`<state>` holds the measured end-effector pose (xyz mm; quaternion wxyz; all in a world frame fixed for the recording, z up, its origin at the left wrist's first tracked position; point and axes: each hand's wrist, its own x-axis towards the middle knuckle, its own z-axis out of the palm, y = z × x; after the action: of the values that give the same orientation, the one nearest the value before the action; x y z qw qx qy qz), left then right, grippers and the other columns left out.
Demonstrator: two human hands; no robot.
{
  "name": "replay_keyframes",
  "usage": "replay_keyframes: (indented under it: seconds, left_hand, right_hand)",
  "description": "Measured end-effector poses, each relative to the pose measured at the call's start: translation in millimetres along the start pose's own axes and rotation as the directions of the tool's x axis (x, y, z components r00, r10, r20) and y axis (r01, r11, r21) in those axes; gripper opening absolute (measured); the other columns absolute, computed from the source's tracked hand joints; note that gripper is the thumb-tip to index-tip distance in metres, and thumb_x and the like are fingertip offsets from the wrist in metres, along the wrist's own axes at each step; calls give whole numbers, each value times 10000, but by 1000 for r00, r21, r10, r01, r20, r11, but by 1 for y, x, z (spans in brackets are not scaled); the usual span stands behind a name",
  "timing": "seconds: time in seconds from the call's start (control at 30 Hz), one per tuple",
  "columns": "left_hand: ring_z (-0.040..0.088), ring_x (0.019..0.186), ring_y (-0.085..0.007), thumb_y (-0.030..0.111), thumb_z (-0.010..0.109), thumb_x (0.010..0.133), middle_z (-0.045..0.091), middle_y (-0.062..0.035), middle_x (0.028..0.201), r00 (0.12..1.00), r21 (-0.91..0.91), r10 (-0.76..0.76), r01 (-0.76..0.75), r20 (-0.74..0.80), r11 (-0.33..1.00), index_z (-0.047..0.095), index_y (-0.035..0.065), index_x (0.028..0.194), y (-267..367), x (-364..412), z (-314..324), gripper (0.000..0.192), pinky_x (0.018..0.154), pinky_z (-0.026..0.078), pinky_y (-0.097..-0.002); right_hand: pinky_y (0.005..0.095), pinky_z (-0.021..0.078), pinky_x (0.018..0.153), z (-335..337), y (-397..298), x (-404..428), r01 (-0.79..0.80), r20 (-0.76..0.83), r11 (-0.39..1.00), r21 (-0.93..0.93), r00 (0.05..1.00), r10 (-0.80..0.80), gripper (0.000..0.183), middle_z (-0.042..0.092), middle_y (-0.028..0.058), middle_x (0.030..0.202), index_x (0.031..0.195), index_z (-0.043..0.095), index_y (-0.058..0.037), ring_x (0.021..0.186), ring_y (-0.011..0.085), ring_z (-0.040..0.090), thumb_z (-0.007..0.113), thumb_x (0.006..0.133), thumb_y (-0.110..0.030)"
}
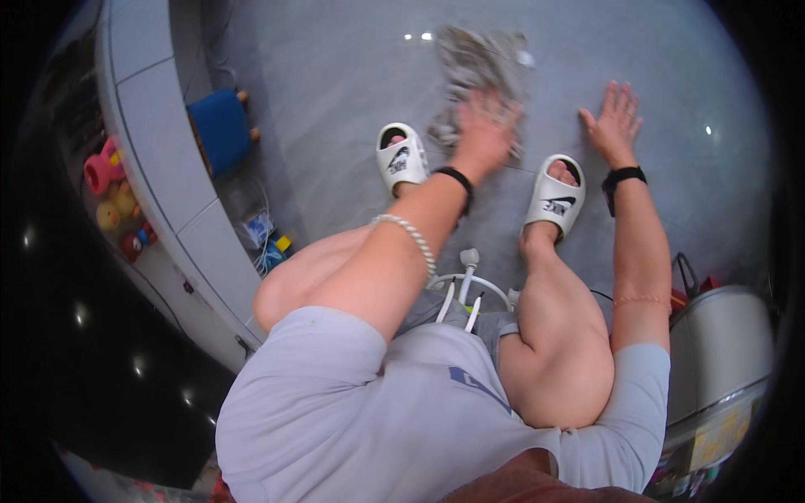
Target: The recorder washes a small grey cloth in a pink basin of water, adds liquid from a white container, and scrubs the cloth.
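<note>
A crumpled grey-brown cloth (481,63) lies on the grey, glossy floor (327,75). My left hand (487,129) rests palm down over its near part. That hand is blurred, and whether its fingers grip the fabric cannot be made out. To the right, my right hand (611,122) is set down on the bare floor with fingers spread, holding nothing. Both wrists wear black bands. My white slide sandals stand on either side of my left forearm, the left one (402,157) near the cloth and the right one (555,195) below my right hand.
A long light-coloured cabinet (163,138) runs along the left, with toys (116,204) behind it. Beside it are a small blue stool (220,132), cables and a blue bottle (272,254). A rounded light-grey container (723,339) stands at right. White tubular parts (468,270) show between my legs.
</note>
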<state>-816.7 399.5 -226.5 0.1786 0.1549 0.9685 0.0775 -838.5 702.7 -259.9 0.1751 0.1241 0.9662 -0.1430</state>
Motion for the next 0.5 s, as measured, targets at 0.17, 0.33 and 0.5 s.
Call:
replay_keyframes:
  seconds: [0.17, 0.33, 0.5]
  left_hand:
    - [166, 1550, -428, 379, 638, 912, 292, -99, 1667, 948, -319, 283, -225, 147, 921, 554, 344, 1435, 86, -32, 19, 530, 1168, 168, -730]
    - [160, 1565, -361, 527, 643, 890, 298, -45, 1670, 910, -137, 408, -395, 80, 908, 524, 383, 1467, 12, 13, 9, 606, 1192, 125, -711]
    - [94, 1562, -437, 703, 499, 925, 231, -164, 1684, 983, -56, -173, 169, -66, 984, 401, 218, 1576, -136, 72, -15, 818, 1207, 43, -681]
  right_hand:
    - [698, 137, 1189, 2, 17, 0, -23, 135, 977, -213, 990, 53, 979, -25, 131, 1726, 1655, 44, -155, 1576, 410, -13, 576, 957, -589]
    - [701, 139, 1184, 5, 36, 3, 14, 139, 962, -272, 990, 25, 990, -40, 143, 1724, 1654, 8, -160, 1574, 423, -18, 550, 966, -621]
    - [687, 136, 1192, 5, 39, -1, 2, 157, 950, -312, 986, 49, 1002, -48, 156, 1721, 1653, 22, -144, 1576, 407, -15, 532, 958, -655]
